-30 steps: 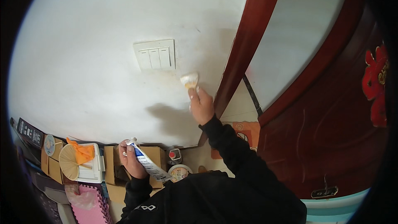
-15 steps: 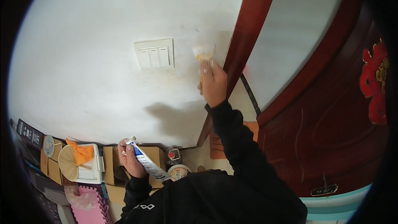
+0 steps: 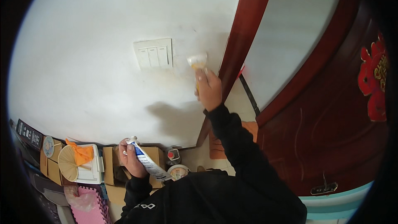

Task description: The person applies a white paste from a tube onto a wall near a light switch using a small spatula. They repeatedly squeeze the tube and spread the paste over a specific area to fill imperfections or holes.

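My right hand (image 3: 208, 89) is closed round the yellow handle of a putty knife (image 3: 197, 59), whose wide blade, smeared white, is at the white wall (image 3: 99, 87). Whether the blade touches the wall I cannot tell for sure. To its left is a light switch panel (image 3: 153, 54) with three rockers, and brownish smudges mark the wall beneath it. Lower down, my left hand (image 3: 133, 159) grips a white and blue squeeze tube (image 3: 148, 161) near its nozzle end, held at a slant. White specks show on the fingers of both hands.
A dark red door frame (image 3: 244, 33) and carved door (image 3: 315, 116) stand to the right. Along the wall's foot are cardboard boxes (image 3: 155, 154), a white bin (image 3: 99, 164) with a fan (image 3: 68, 164) and orange cloth (image 3: 83, 153), a red-capped bottle (image 3: 174, 156) and pink foam mats (image 3: 89, 209).
My right hand has moved the putty knife down and slightly left along the wall, away from the door frame. My left hand and the tube have stayed nearly still.
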`<state>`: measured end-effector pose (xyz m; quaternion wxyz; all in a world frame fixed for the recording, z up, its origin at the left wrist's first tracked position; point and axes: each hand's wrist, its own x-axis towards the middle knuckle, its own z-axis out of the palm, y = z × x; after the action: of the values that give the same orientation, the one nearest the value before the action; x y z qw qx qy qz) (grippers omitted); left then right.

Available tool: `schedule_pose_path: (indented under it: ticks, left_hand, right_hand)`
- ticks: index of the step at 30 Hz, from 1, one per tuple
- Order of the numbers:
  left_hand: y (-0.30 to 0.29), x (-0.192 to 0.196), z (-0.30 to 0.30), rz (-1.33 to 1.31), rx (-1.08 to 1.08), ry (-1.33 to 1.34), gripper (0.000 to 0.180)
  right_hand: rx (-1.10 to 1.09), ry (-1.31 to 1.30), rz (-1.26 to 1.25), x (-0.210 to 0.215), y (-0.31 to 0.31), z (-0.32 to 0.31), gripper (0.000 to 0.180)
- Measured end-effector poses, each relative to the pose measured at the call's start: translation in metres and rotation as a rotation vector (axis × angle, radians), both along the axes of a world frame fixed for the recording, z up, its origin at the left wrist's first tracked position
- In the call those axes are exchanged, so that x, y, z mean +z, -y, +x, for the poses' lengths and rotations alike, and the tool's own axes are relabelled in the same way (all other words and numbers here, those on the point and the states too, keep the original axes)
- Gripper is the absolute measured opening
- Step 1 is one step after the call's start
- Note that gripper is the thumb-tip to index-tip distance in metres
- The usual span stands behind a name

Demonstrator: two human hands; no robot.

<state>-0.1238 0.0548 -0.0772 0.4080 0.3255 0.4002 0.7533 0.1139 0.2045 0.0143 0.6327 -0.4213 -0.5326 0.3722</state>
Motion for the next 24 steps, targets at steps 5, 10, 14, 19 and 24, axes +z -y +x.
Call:
schedule_pose_path:
  ticks: [5, 10, 14, 19, 24]
  left_hand:
    - [-0.002, 0.003, 0.001, 0.003, -0.025, -0.021, 0.02]
    - [0.002, 0.007, 0.007, -0.015, 0.059, 0.034, 0.019]
    - [0.004, -0.004, -0.002, 0.019, -0.02, -0.001, 0.017]
    - [-0.001, -0.006, -0.001, 0.047, 0.011, -0.046, 0.016]
    - [0.001, -0.005, 0.004, 0.011, 0.087, 0.025, 0.016]
  right_hand:
    - [-0.079, 0.025, -0.144, -0.043, -0.018, 0.006, 0.03]
    - [-0.023, -0.012, -0.037, -0.034, 0.001, -0.007, 0.03]
    - [-0.029, 0.027, 0.084, 0.006, -0.017, -0.029, 0.03]
    - [-0.122, 0.233, -0.001, -0.071, -0.029, -0.02, 0.031]
    - [-0.087, 0.104, 0.099, -0.033, -0.009, -0.023, 0.033]
